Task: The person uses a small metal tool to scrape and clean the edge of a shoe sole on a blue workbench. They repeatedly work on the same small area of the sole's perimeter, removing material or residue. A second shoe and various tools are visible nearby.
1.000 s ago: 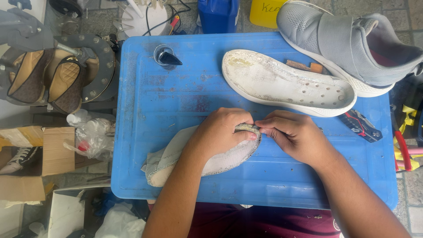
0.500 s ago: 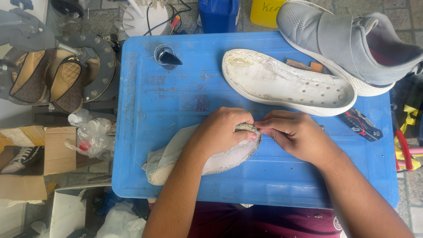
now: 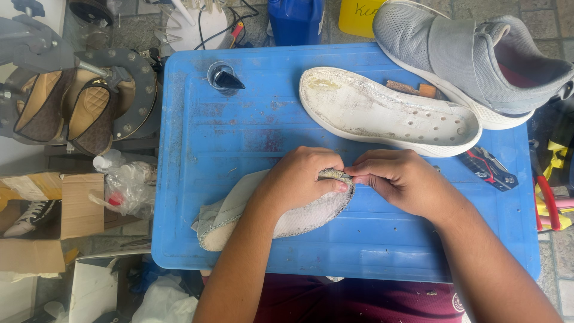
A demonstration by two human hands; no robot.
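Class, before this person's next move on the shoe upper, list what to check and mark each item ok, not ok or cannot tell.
1. Left hand presses the shoe upper down: ok.
2. Right hand pinches the upper's toe edge: ok.
3. Upper lies fully on the blue tray: ok.
4. Detached white sole lies apart from both hands: ok.
5. Small glass container upright, away from the hands: ok.
6. Glue on the edge: cannot tell.

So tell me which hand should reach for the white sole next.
Right, probably. The right hand lies just below the white sole, nearer than the left hand, which rests across the shoe upper and pins it to the blue table. Both pinch the upper's edge.
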